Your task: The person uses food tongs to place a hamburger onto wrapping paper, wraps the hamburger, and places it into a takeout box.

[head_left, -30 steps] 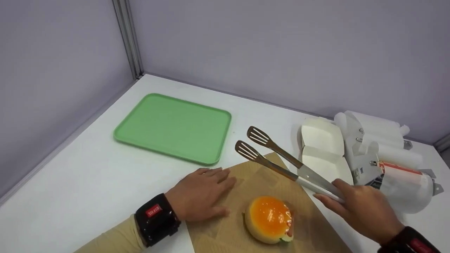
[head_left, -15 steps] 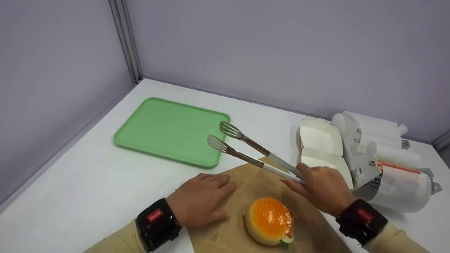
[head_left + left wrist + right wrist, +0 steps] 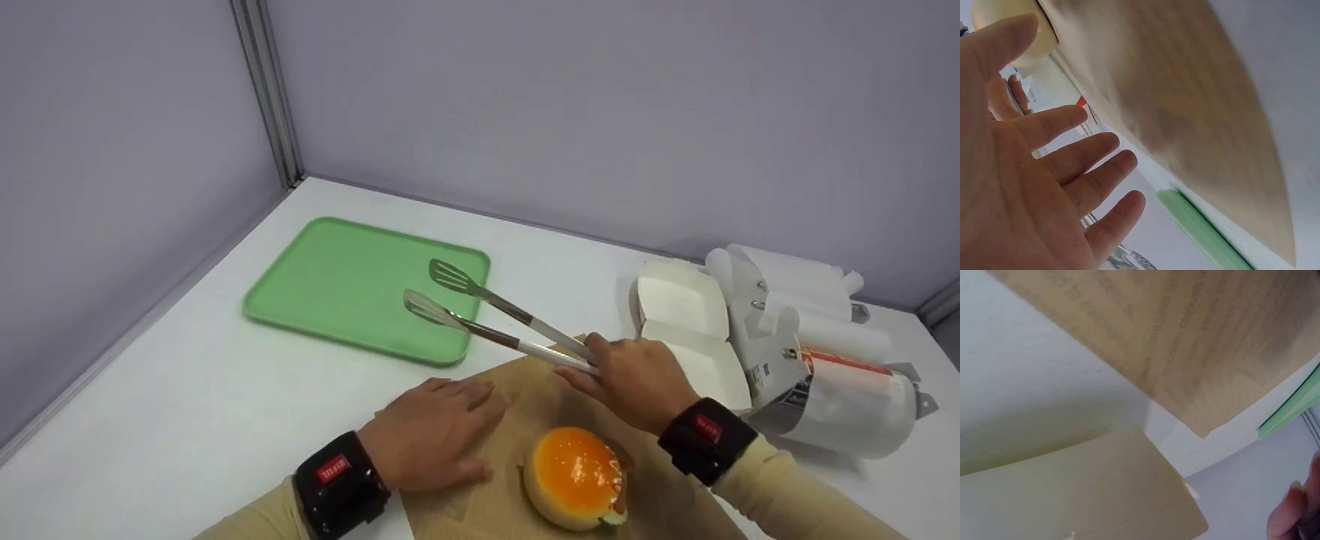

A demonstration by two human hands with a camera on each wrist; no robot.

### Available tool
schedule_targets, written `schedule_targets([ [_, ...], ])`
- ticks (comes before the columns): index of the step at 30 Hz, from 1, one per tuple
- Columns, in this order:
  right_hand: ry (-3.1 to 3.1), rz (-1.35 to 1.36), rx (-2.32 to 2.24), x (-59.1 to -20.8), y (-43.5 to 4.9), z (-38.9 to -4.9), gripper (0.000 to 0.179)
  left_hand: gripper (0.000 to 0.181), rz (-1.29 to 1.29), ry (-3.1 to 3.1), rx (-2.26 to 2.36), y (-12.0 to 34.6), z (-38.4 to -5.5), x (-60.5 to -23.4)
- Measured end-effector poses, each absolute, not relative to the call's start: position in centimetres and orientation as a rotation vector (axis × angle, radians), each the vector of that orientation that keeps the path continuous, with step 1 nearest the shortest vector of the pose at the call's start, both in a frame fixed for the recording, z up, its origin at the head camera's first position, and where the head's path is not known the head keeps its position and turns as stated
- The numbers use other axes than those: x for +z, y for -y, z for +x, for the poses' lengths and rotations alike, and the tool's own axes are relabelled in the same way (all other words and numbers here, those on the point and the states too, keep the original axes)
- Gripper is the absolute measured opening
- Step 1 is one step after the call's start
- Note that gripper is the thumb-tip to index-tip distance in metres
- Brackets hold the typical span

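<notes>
In the head view my right hand (image 3: 637,375) grips the handle end of a pair of tongs (image 3: 551,337). The slotted tips of the tongs are spread apart and overlap the green tray (image 3: 360,289). My left hand (image 3: 431,435) is over the left part of a brown paper sheet (image 3: 510,397), its fingers extended and holding nothing. The left wrist view shows its palm and spread fingers (image 3: 1100,185) beside the paper. On the sheet, between the two hands, sits a burger (image 3: 576,476) with a shiny orange bun top and some filling showing at its right side.
An open white clamshell box (image 3: 686,304) stands right of the paper. Beyond it, at the far right, are several wrapped rolls (image 3: 855,390) in metal holders. Purple-grey walls (image 3: 600,112) enclose the back and left of the white table (image 3: 187,390).
My right hand has moved left with the tongs, whose tips have gone from above the paper to over the tray's right part. The left hand and the burger stay in place.
</notes>
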State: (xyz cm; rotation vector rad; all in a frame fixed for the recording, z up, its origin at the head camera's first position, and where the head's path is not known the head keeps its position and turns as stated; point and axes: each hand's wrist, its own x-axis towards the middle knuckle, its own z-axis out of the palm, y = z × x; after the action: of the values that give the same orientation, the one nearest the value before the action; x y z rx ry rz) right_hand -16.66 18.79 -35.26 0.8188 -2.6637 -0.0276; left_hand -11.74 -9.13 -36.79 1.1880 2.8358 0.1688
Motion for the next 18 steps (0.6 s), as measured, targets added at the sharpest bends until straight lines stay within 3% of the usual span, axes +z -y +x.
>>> schedule_targets([
  [18,2.636,0.901,-0.086,-35.6,-14.3,-19.9,0.047,0.074,1.145,-2.836,0.091,9.1,-11.6,-36.3],
])
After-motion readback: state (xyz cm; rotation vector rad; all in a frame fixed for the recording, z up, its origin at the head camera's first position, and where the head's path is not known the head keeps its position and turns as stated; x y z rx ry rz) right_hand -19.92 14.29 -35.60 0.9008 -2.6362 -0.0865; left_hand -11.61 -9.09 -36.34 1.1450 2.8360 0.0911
